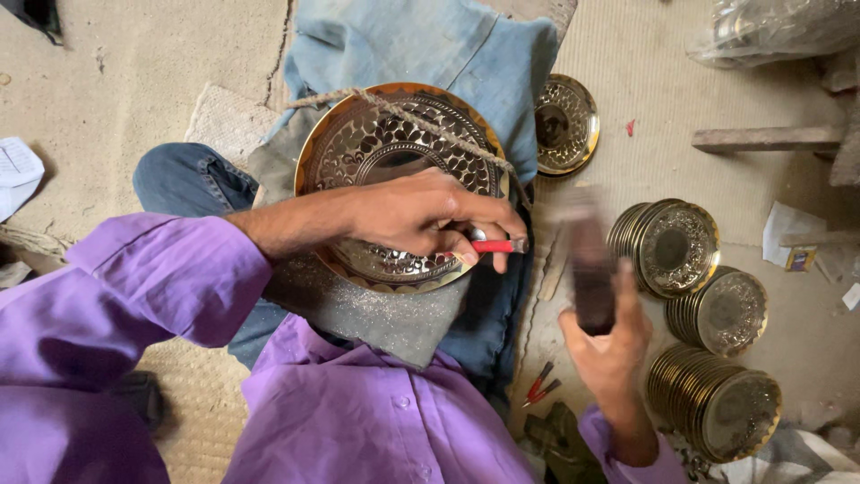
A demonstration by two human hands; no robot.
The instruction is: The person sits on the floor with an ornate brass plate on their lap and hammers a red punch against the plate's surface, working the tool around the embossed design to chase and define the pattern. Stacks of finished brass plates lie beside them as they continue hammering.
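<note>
left hand (421, 215) pinches a red-handled chisel (497, 245) on the brass plate (358, 148); right hand (609, 345) grips a blurred hammer (589, 269), mid-engraving; the next blow wants a steady tip

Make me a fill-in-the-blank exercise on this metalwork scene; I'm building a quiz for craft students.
1. The left hand holds a tool with a ____ handle against the engraved plate.
2. The right hand grips a dark, blurred ____.
3. A ____ lies across the plate's upper part.
4. Stacks of finished plates stand on the person's ____ side.

Missing words: red; hammer; rope; right
</note>
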